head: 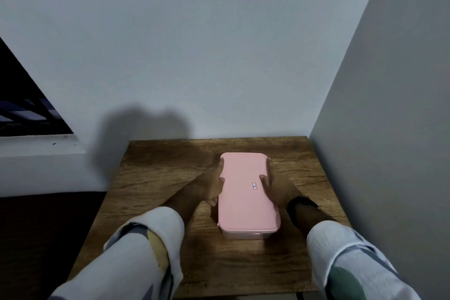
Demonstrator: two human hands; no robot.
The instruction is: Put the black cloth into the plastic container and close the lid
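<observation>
From the head view, a pink lid (246, 187) lies flat over the plastic container (243, 235), which stands lengthwise near the middle of a wooden desk (151, 178) pushed into a corner between two pale walls. The left hand (211, 187) is wrapped against the container's left long edge, thumb resting on the lid's rim and fingers running along the side. The right hand (271, 186), with a dark band (298, 203) at the wrist, mirrors it on the right edge, thumb on top of the lid close to a small printed label (254, 186). Both hands clasp the lidded box rather than lying slack. The black cloth cannot be seen anywhere on the desk; it is probably already inside, though the opaque lid hides that.

The step in hand looks like seating the lid. To do it well, press down evenly with both thumbs while the fingers brace the walls, then work along the rim toward the near and far corners, since one corner can sit proud unnoticed. Keep the container flat on the desk so it does not slide or tip under the pressure.
</observation>
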